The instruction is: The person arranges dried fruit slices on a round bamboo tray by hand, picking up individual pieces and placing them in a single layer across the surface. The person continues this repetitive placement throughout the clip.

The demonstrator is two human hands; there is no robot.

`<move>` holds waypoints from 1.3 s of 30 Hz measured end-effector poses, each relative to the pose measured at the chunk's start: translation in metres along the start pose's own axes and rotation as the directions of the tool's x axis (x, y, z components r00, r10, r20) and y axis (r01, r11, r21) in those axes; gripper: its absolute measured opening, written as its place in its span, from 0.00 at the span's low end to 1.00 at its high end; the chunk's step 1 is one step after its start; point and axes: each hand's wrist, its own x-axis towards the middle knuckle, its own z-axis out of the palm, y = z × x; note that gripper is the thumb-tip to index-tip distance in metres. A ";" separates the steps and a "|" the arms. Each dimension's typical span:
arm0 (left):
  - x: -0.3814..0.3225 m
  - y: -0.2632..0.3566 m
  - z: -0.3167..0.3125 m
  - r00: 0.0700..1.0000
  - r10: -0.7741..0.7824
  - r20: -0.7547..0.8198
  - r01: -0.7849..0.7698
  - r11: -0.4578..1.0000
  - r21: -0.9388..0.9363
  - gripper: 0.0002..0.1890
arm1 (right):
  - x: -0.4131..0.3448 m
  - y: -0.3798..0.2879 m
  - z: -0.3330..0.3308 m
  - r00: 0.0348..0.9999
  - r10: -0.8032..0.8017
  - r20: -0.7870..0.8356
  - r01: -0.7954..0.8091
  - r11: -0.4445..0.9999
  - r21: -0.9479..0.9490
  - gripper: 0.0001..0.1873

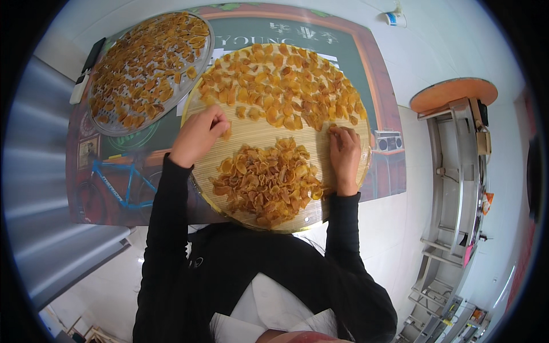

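Thin amber dried slices, perhaps of fruit or root, lie on a round bamboo-slat tray [266, 133] with a yellow rim. A loose heap [268, 184] of them sits at the tray's near side. Toward the far side, slices are spread [274, 81] mostly in a single layer. My left hand [199, 135], over the tray's left part, pinches one dried slice [226, 132]. At the right, my right hand [346, 150] has its fingertips together at a small slice [333, 126], just below the spread ones. The fingers partly hide that slice.
A round perforated metal tray [188, 83] of similar slices stands at the table's far left. The printed tabletop [386, 171] shows a bicycle and a radio. Beside it are a dark and white object [79, 88], a metal rack [463, 141] with a round board [454, 94], and a cup [395, 19].
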 end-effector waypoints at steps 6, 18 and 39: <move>0.018 -0.010 0.032 0.962 0.015 -0.272 -0.005 0.999 0.036 0.08 | -0.001 -0.003 0.002 1.000 -0.010 0.028 0.009 1.000 0.030 0.11; 0.002 -0.001 0.027 0.994 0.079 -0.076 -0.072 0.993 0.094 0.12 | -0.002 -0.007 0.002 1.000 -0.017 0.021 0.015 0.996 0.083 0.11; 0.002 0.004 0.030 0.976 0.166 -0.143 -0.151 0.982 0.112 0.12 | -0.002 -0.010 -0.002 1.000 0.005 0.028 -0.009 0.987 0.158 0.14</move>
